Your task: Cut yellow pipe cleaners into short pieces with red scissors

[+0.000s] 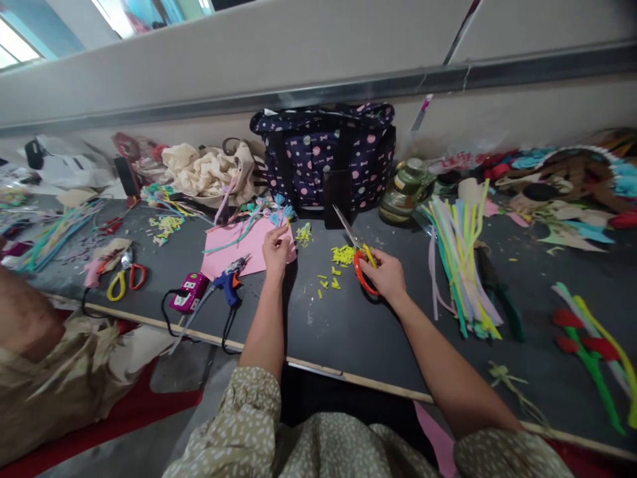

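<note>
My right hand [385, 275] grips scissors [367, 261] with red and yellow handles; their blades point up and away to the left. Close by on the dark tabletop lies a pile of short yellow cut pieces [343, 255], with several more scattered toward me. My left hand [277, 249] is over the right part of a pink sheet [233, 240], fingers bent together. A bit of yellow shows at its fingertips, too small to make out. Just beyond them are light-blue fuzzy pieces [281, 211], and a small heap of yellow-green bits [303, 234] sits to the right.
A blue glue gun [229, 287] and purple power strip [190, 292] lie left. A dark patterned bag [323, 156], black phone-like slab [337, 199] and glass jar [404, 191] stand behind. Pastel fuzzy stems [460, 265] lie right. Another person's arm [24, 312] is far left, near other scissors [127, 272].
</note>
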`<state>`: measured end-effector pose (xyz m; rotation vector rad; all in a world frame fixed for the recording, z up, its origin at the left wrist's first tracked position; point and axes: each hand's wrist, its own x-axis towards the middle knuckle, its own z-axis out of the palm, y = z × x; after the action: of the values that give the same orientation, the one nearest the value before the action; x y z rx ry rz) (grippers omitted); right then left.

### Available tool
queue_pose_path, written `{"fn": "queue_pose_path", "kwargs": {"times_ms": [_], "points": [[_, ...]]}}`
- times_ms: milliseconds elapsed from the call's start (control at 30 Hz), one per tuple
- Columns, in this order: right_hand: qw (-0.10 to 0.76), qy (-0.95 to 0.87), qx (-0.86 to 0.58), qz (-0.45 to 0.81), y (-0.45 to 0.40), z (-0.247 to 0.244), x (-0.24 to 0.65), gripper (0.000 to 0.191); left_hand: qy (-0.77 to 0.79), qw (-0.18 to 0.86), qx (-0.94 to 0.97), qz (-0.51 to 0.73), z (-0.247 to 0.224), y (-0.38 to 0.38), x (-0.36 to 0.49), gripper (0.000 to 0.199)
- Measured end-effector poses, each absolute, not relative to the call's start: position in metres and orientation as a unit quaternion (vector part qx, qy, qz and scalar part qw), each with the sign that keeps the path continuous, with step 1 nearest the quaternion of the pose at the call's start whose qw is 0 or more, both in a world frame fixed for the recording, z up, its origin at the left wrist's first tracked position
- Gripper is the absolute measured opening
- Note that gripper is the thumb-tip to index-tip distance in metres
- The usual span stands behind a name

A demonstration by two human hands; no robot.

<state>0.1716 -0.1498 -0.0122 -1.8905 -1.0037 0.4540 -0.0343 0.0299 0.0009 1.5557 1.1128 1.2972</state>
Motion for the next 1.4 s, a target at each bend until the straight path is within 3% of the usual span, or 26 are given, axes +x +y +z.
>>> {"fn": "queue_pose_path", "kwargs": {"times_ms": [233,467,700,1033,1233,1400], "points": [[0.458,-0.408,-0.767,0.188,-0.15,-0.012,0.172,0.041,0.462,0.482,0.564,0.486,0.006,0.027,-0.035,0.031],[0.449,-0.416,-0.769,0.182,-0.15,-0.007,0.17,0.042,0.477,0.453,0.538,0.527,0.004,0.03,-0.037,0.033],[0.445,-0.411,-0.776,0.179,-0.15,-0.005,0.17,0.043,0.452,0.53,0.499,0.515,-0.004,0.033,-0.036,0.036],[0.446,-0.412,-0.774,0.181,-0.15,-0.007,0.17,0.04,0.492,0.45,0.498,0.554,-0.008,0.037,-0.039,0.032],[0.442,-0.418,-0.773,0.181,-0.151,-0.009,0.171,0.041,0.414,0.574,0.486,0.512,-0.001,0.035,-0.034,0.042],[0.448,-0.414,-0.771,0.183,-0.151,-0.009,0.171,0.043,0.47,0.472,0.491,0.561,0.004,0.034,-0.043,0.043]]}}
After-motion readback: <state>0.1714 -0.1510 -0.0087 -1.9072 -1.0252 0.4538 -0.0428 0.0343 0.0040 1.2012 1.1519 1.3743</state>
